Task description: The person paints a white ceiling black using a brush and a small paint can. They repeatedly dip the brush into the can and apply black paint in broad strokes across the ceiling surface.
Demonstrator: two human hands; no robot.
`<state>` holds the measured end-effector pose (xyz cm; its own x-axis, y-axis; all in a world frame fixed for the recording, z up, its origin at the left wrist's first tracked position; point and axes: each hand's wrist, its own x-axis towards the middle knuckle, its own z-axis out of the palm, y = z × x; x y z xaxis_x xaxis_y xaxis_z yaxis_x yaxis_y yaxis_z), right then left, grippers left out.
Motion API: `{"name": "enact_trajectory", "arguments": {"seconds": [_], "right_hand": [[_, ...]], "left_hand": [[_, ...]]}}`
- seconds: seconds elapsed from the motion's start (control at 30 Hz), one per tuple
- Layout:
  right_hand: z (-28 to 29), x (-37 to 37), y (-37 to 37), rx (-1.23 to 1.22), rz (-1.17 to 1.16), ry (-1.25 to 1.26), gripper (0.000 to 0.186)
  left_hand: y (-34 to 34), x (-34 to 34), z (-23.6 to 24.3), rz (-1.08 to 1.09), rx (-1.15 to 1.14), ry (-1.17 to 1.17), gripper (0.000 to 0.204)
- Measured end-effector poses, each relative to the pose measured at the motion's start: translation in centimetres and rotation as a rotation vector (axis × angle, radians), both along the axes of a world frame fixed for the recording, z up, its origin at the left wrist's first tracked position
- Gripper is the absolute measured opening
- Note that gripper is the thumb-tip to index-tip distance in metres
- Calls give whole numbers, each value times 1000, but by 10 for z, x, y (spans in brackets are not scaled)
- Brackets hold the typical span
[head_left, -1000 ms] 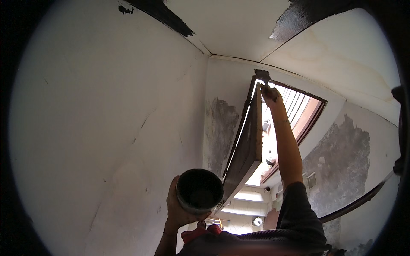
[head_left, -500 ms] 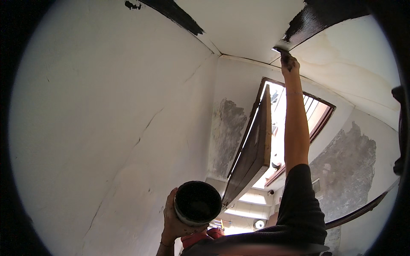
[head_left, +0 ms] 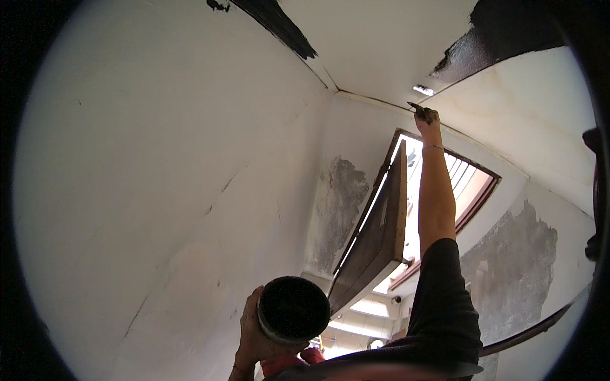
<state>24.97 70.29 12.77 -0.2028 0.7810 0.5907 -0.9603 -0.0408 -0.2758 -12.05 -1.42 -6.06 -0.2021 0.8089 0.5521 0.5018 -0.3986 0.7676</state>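
My left hand (head_left: 255,336) is wrapped round the side of a round tub (head_left: 293,310) with a dark inside; it looks like black paint, though how full it is I cannot tell. High up, my right hand (head_left: 429,118) grips a paintbrush (head_left: 414,106) with dark bristles, its tip near the joint of wall and ceiling. Dark smudges mark the fingers. Just above the brush, a small glossy wet patch (head_left: 423,90) shows on the ceiling, beside the ragged end of a wide black painted band (head_left: 473,54).
Another black painted strip (head_left: 276,25) runs along the ceiling at the upper left. A dark wooden door (head_left: 375,222) stands ajar below my right arm, in front of a bright barred opening (head_left: 467,178). Bare grey patches (head_left: 511,260) mark the wall; cracks cross the left wall (head_left: 159,190).
The brush has come away from the ceiling, lower and closer to the wall joint, leaving a shiny patch where it was. My view has shifted slightly. The tub stays in my left hand.
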Motion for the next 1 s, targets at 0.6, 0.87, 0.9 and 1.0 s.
{"name": "enact_trajectory", "arguments": {"seconds": [0.6,0.87,0.9,1.0], "right_hand": [[103,-12,-172,101,-467,-177,20],[102,-30,-274,298,-616,-237,23],[101,-33,-286,317,-624,-219,22],[93,-41,-321,426,-623,-210,25]], "left_hand": [[2,-11,-21,-63,6,12,142],[3,-16,-16,-116,-19,2,141],[2,-15,-15,-111,-35,-10,141],[2,-13,-8,-118,-107,-50,140]]}}
